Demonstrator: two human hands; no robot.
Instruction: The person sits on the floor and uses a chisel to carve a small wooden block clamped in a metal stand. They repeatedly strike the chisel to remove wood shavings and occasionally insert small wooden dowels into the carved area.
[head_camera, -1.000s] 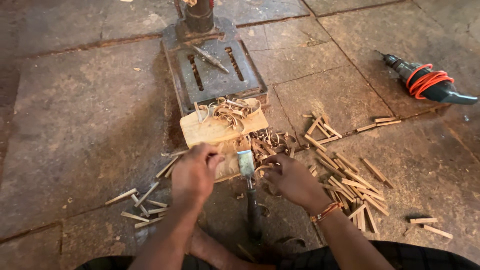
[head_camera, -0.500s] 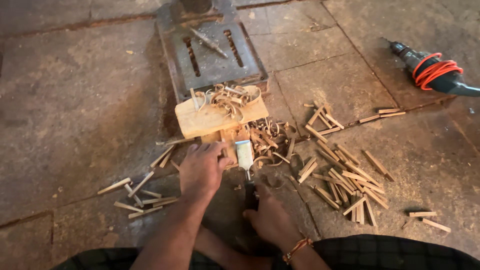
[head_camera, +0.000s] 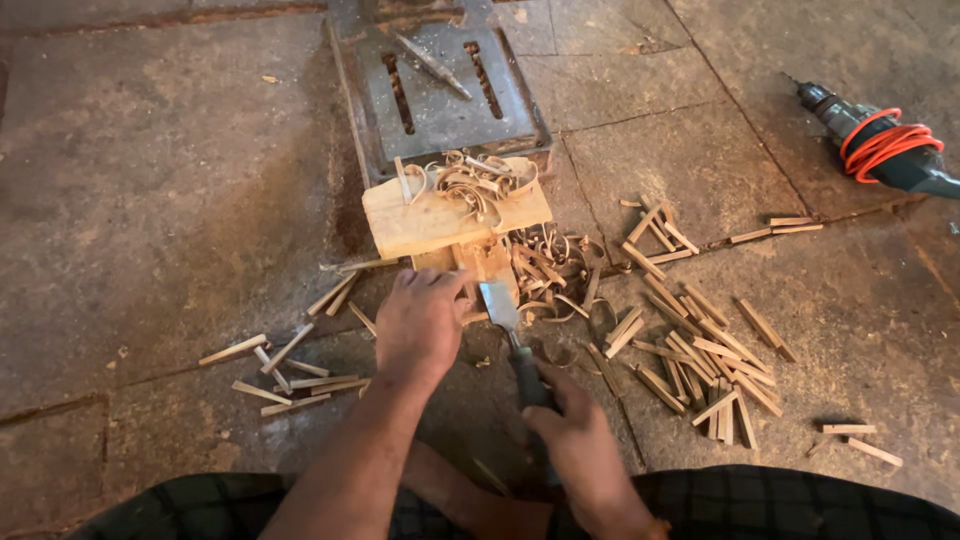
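1. Head view: left hand (head_camera: 420, 325) curled over a pale wooden piece (head_camera: 487, 262), pressing it against a rough plank (head_camera: 430, 215) strewn with curled shavings (head_camera: 480, 180).
2. Right hand (head_camera: 582, 450) closed round dark chisel (head_camera: 512, 340) handle; flat steel blade touching the piece.
3. Split sticks (head_camera: 700, 350) scattered on stone floor (head_camera: 150, 180).
4. Piece largely hidden under fingers; drill (head_camera: 880, 145) cut off at the edge.

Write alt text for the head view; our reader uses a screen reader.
Left hand steadies a small wood piece against a wooden block while the right hand holds a chisel to it, on a stone floor strewn with sticks and shavings.
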